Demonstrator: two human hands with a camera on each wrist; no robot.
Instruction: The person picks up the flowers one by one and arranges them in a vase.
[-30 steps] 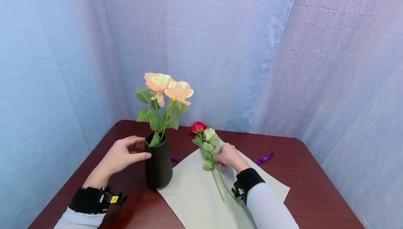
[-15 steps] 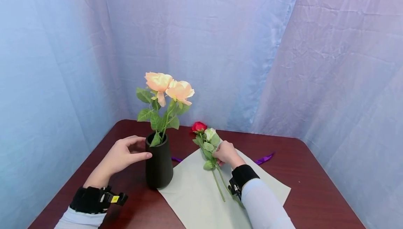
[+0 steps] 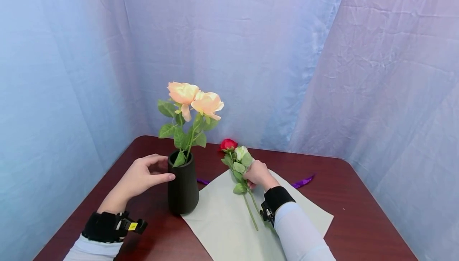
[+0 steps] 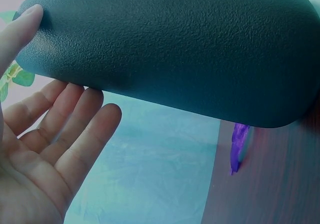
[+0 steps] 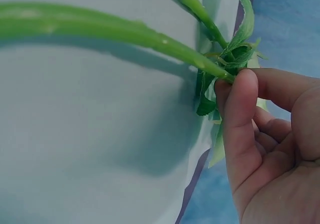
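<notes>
A black vase [image 3: 183,189] with two peach roses [image 3: 195,101] stands on the table's left half. My left hand [image 3: 143,177] is beside it: the thumb touches its wall, and the fingers [image 4: 75,129] lie straight, close to the vase [image 4: 175,49]. My right hand [image 3: 257,175] pinches the green stems [image 3: 251,209] of a white rose [image 3: 239,152] and a red rose [image 3: 228,144] lying on a pale sheet of paper [image 3: 222,221]. In the right wrist view, thumb and fingers [image 5: 240,114] close on a stem [image 5: 125,32] at a leaf cluster.
A purple ribbon [image 3: 303,181] lies under the paper's far corner, also showing by the vase [image 4: 239,144]. The dark red table [image 3: 358,213] is backed by blue-violet cloth [image 3: 251,53] on all sides.
My right hand has shifted slightly up the stems toward the blooms. The left hand stays at the vase.
</notes>
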